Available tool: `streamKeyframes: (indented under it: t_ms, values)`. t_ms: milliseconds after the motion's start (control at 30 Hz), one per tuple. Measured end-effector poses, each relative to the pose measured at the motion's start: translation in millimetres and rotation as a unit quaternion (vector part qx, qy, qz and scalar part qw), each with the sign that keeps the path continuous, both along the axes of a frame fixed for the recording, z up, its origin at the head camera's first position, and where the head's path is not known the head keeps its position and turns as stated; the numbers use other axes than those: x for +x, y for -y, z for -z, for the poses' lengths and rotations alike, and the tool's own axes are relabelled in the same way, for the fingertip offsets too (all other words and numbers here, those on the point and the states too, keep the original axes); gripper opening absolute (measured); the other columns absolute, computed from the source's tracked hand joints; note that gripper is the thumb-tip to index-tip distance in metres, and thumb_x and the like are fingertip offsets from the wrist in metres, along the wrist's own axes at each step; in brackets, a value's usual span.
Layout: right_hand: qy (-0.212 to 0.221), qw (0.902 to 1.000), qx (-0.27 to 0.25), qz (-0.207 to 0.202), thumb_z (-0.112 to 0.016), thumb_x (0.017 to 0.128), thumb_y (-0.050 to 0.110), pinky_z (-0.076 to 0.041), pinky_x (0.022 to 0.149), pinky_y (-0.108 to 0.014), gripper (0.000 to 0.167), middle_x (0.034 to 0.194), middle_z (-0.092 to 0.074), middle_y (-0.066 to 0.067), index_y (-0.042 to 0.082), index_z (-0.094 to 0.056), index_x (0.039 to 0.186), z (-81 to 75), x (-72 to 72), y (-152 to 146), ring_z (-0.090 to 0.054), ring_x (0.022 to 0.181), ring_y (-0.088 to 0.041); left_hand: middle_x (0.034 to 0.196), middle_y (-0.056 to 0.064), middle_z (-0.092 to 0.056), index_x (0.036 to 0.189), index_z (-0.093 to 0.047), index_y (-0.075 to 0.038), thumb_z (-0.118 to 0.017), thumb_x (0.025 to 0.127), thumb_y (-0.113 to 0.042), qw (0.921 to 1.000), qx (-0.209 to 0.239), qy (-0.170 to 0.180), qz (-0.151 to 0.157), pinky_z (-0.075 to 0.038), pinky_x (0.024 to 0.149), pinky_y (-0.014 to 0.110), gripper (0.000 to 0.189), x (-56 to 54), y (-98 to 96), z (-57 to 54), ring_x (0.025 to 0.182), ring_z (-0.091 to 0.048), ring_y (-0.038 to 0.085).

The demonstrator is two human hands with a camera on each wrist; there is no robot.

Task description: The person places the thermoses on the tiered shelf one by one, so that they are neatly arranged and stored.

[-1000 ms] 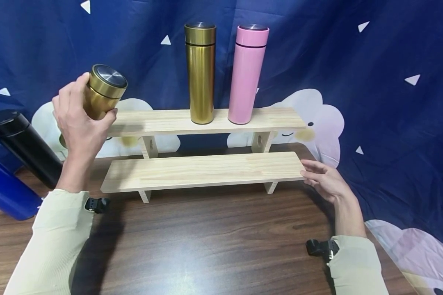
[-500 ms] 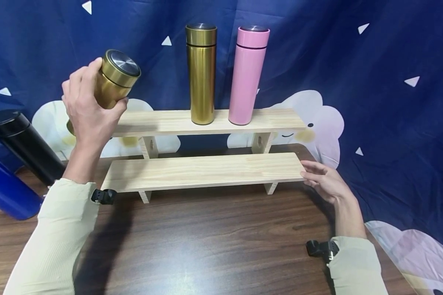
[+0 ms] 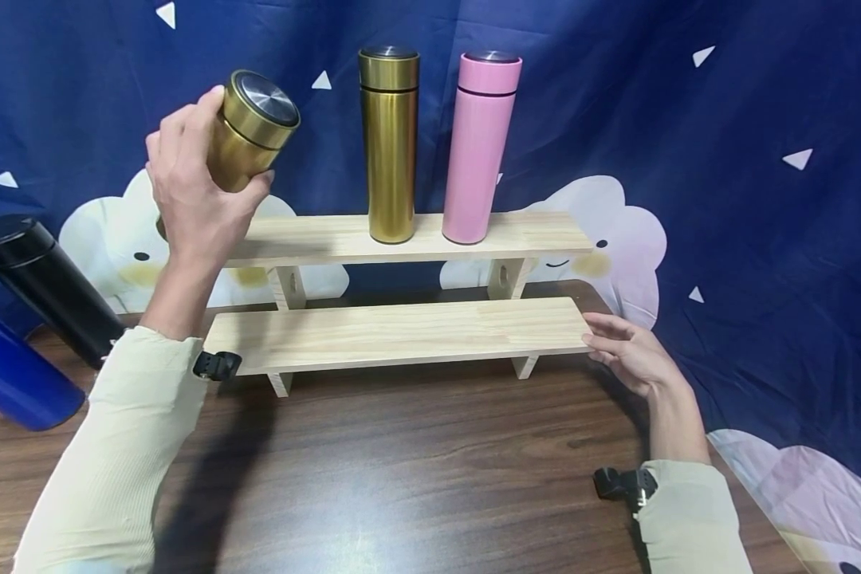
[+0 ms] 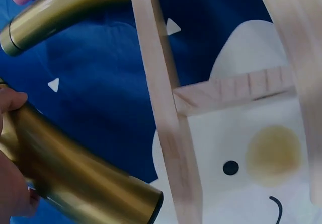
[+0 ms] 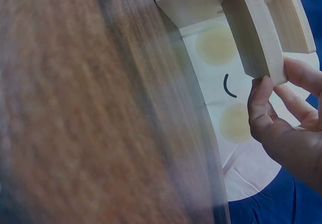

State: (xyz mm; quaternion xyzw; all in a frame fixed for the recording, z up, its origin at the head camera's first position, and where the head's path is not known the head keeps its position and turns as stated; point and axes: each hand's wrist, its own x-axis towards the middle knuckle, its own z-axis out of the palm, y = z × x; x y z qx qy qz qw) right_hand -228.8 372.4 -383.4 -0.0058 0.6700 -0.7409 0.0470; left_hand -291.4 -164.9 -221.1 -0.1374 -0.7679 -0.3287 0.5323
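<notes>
My left hand [image 3: 201, 171] grips a gold thermos bottle [image 3: 261, 112] near its lid, over the left end of the two-tier wooden shelf's upper board [image 3: 323, 237]. The bottle tilts with its lid to the right; in the left wrist view its base [image 4: 151, 204] shows close beside a board edge. My right hand [image 3: 634, 355] pinches the right end of the lower board [image 3: 402, 333] between thumb and fingers, as the right wrist view also shows. On the upper board a second gold thermos [image 3: 390, 159] and a pink thermos [image 3: 481, 151] stand upright, side by side.
At the far left a black bottle [image 3: 57, 287] and a blue bottle [image 3: 21, 371] lean at a slant by the brown wooden table [image 3: 402, 462]. Behind the shelf hangs a dark blue cloth [image 3: 725, 175] printed with clouds and white triangles.
My left hand has moved right and upward with the gold thermos, from beyond the shelf's left end to over the upper board. My right hand has kept its place on the lower board.
</notes>
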Motion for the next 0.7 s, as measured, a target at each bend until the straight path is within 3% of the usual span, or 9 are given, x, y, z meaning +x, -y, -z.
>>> streamKeyframes:
  t_ms: [167, 467, 700]
  values:
    - [-0.001, 1.0000, 0.000, -0.001, -0.064, 0.094, -0.007, -0.052, 0.074, -0.022, 0.030, 0.104, -0.067, -0.001, 0.012, -0.064, 0.118, 0.8, 0.4, 0, -0.066, 0.087, -0.010, 0.132, 0.006, -0.063, 0.141, -0.060, -0.016, -0.087, 0.074, -0.015, 0.9997, 0.006, -0.002, 0.023, -0.031, 0.101, 0.031, 0.072, -1.7, -10.4, -5.2, 0.123, -0.051, 0.020]
    - [-0.007, 0.9999, -0.006, -0.005, -0.062, 0.095, -0.007, -0.052, 0.075, -0.022, 0.031, 0.104, -0.067, -0.001, 0.009, -0.062, 0.121, -0.2, 0.6, 0, -0.066, 0.088, -0.010, 0.125, -0.001, -0.064, 0.142, -0.057, -0.022, -0.088, 0.074, -0.020, 0.9952, 0.063, 0.057, 0.047, -0.032, 0.103, 0.032, 0.074, -6.0, -30.1, -18.7, 0.111, -0.057, 0.015]
    - [-0.006, 0.9999, -0.007, -0.007, -0.062, 0.095, -0.007, -0.053, 0.075, -0.022, 0.030, 0.105, -0.068, 0.000, 0.010, -0.064, 0.119, 0.4, -0.3, 0, -0.066, 0.088, -0.010, 0.121, -0.006, -0.065, 0.137, -0.058, -0.025, -0.089, 0.073, -0.024, 0.9872, 0.116, 0.082, 0.073, -0.039, 0.094, 0.029, 0.072, -11.3, -35.4, -23.4, 0.105, -0.056, 0.011]
